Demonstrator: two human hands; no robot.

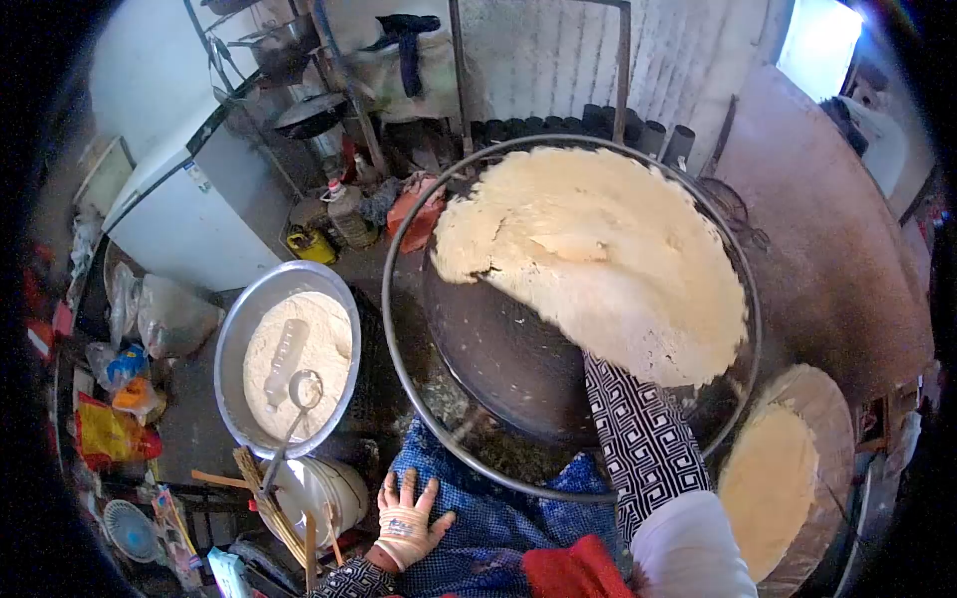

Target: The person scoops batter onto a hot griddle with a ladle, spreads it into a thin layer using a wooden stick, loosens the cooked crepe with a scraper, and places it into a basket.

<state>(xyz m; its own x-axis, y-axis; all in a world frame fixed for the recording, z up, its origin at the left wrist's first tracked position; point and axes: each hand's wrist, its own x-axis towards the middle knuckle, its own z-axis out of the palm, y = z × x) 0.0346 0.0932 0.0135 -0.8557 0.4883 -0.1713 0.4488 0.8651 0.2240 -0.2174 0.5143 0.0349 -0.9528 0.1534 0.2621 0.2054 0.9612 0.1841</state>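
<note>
My left hand (pixel 409 520), with a pale wrap around the palm, rests on the blue patterned cloth (pixel 483 538) over my lap, fingers spread and holding nothing. My right arm, in a black-and-white patterned sleeve (pixel 638 439), reaches over the round dark griddle (pixel 488 359). It ends at the edge of a large thin sheet of flatbread (pixel 598 239), which hides my right hand. The flatbread covers the griddle's far and right parts. Its near left edge is uneven, leaving dark griddle surface bare.
A metal ring (pixel 392 349) surrounds the griddle. To its left, a metal basin (pixel 227 374) holds pale batter or flour, a clear bottle (pixel 287 354) and a ladle (pixel 306 389). At lower right, another flatbread (pixel 768 488) lies on a round board (pixel 832 439). Sticks (pixel 279 518) stand beside a white bucket (pixel 334 488).
</note>
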